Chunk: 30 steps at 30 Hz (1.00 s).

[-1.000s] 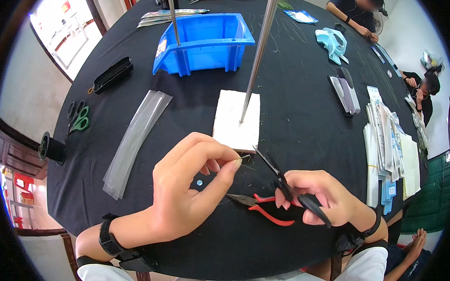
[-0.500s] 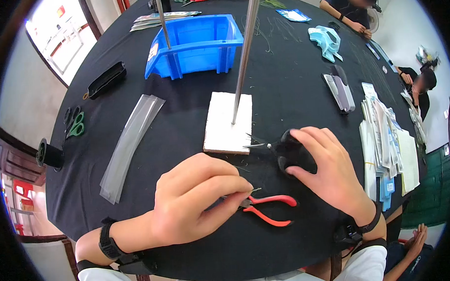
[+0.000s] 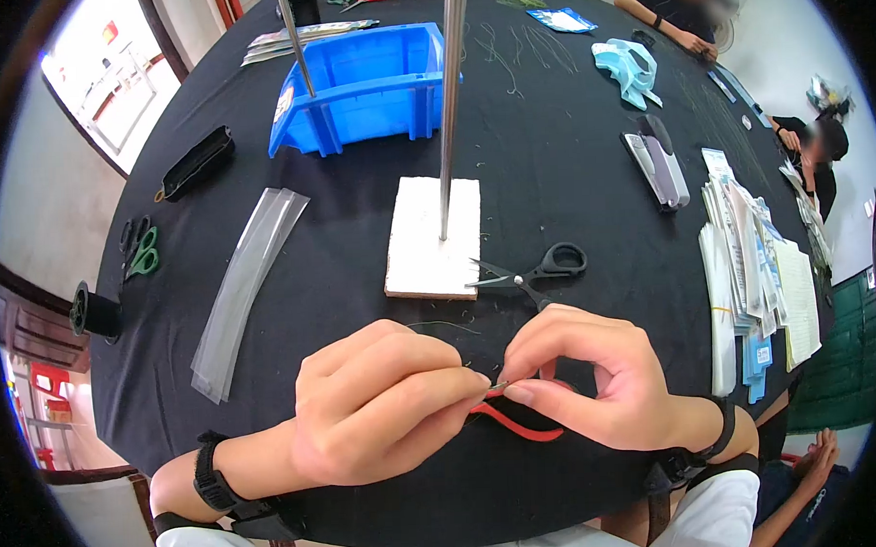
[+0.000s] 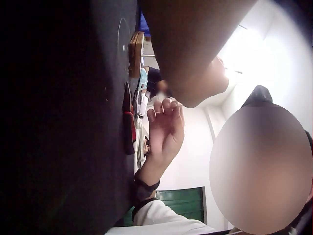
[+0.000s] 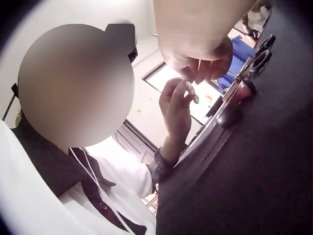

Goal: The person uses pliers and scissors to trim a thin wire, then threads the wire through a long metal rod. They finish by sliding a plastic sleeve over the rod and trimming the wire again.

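Note:
Low over the table, my left hand (image 3: 380, 406) pinches a small thin greenish piece (image 3: 499, 386) between thumb and forefinger. My right hand (image 3: 601, 379) meets it from the right, thumb and forefinger pinching the same piece's other end; its exact kind I cannot tell. Red-handled pliers (image 3: 525, 428) lie under the fingers, their jaws hidden by the hands. Black scissors (image 3: 522, 279) rest spread on the cloth beyond the right hand, tips at the corner of a white block (image 3: 413, 250). Both wrist views show the hands close together.
A metal rod (image 3: 449, 119) rises from the block, with a blue bin (image 3: 365, 117) behind. Clear plastic sleeves (image 3: 249, 295) lie left, near green-handled scissors (image 3: 143, 253) and a black spool (image 3: 96, 312). A stapler (image 3: 658, 165) and packet stacks (image 3: 737, 273) lie right. Other people sit beyond.
The right hand has put the black scissors down beside the white block and come in to the left fingertips. My left hand has moved nearer the body, over the pliers.

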Available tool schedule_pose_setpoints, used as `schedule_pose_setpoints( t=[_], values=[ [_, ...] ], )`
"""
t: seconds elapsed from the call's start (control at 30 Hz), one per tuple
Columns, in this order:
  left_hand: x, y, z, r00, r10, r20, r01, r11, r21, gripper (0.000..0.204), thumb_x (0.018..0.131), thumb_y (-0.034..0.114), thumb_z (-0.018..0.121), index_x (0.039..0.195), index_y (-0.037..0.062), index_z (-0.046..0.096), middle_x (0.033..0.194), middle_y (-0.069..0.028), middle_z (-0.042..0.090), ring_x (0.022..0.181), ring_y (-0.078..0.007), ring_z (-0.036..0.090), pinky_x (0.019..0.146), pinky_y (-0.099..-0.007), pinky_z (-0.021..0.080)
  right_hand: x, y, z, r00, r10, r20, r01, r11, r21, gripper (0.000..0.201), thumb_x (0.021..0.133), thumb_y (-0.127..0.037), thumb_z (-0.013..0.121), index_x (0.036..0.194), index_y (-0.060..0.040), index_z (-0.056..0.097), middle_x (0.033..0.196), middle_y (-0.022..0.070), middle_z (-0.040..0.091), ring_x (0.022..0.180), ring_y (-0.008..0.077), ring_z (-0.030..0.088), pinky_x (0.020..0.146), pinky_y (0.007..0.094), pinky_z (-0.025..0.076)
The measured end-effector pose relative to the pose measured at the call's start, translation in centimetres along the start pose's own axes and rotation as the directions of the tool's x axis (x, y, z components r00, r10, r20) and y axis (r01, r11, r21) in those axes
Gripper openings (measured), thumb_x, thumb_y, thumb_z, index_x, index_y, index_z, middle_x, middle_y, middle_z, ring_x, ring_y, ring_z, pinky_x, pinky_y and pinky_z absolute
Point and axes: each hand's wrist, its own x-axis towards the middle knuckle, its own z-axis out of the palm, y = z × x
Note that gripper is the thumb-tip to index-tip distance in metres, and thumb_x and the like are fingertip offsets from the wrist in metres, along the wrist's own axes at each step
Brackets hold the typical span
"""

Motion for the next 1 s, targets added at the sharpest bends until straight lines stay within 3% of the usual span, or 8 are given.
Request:
schedule_pose_setpoints(
  t=[0.17,0.3,0.37,0.47,0.8,1.0],
  values=[
    [-0.1,0.1,-0.2,0.995,0.098,0.019,-0.099,0.993,0.067,0.026,0.057,-0.001,0.077,0.08,0.0028,0.065,0.075,-0.0061,0.058,0.059,-0.0181,0.057,0.049,-0.0257,0.046,-0.2,-0.5,0.5,0.99,0.07,-0.12,-0.068,0.997,0.026,0.008,0.078,0.0,0.063,0.086,-0.0015,0.062,0.081,0.0049,0.06,0.068,0.0114,0.055,0.057,0.0225,0.043],
    [-0.2,0.0,-0.2,0.986,0.162,0.036,-0.164,0.982,0.092,0.027,0.057,0.001,0.078,0.081,0.0027,0.066,0.076,-0.0052,0.059,0.059,-0.0175,0.057,0.049,-0.0252,0.047,-0.1,-0.7,0.3,0.998,-0.037,-0.043,0.035,0.998,-0.048,0.01,0.074,0.003,0.063,0.084,-0.0014,0.062,0.08,0.0074,0.06,0.068,0.0157,0.056,0.059,0.0256,0.044],
    [-0.3,0.0,-0.3,0.985,0.166,0.047,-0.169,0.981,0.091,0.027,0.056,0.001,0.078,0.081,0.0027,0.066,0.077,-0.0053,0.059,0.059,-0.0172,0.057,0.049,-0.0248,0.047,0.0,-0.1,0.2,0.985,-0.172,-0.023,0.168,0.979,-0.117,0.012,0.072,0.003,0.065,0.082,-0.0015,0.062,0.078,0.0088,0.06,0.068,0.0187,0.058,0.06,0.0275,0.045],
    [-0.3,0.1,-0.2,0.985,0.163,0.051,-0.167,0.982,0.091,0.027,0.056,0.002,0.077,0.081,0.0027,0.067,0.077,-0.0053,0.06,0.06,-0.0169,0.057,0.049,-0.0244,0.047,0.0,-0.2,0.3,0.982,-0.188,-0.019,0.184,0.971,-0.151,0.014,0.069,0.004,0.066,0.08,-0.0011,0.062,0.077,0.0099,0.061,0.07,0.0223,0.059,0.061,0.0298,0.046],
    [-0.2,0.1,-0.2,0.98,0.192,0.062,-0.198,0.973,0.119,0.026,0.057,0.001,0.077,0.08,0.0019,0.067,0.077,-0.0058,0.06,0.058,-0.0169,0.057,0.048,-0.0243,0.047,-0.2,-0.5,0.2,0.984,-0.179,-0.022,0.172,0.969,-0.176,0.014,0.068,0.006,0.065,0.08,-0.0003,0.062,0.077,0.0103,0.061,0.069,0.0225,0.059,0.061,0.0298,0.046],
    [-0.5,0.0,0.1,0.985,0.151,0.088,-0.153,0.988,0.015,0.025,0.058,-0.004,0.076,0.081,-0.0028,0.066,0.077,-0.0097,0.059,0.057,-0.0185,0.056,0.048,-0.0257,0.047,-0.1,0.0,0.4,0.979,-0.202,-0.006,0.199,0.967,-0.161,0.014,0.068,0.007,0.064,0.079,-0.0007,0.061,0.077,0.0094,0.06,0.068,0.0227,0.058,0.06,0.03,0.045]
  ],
)
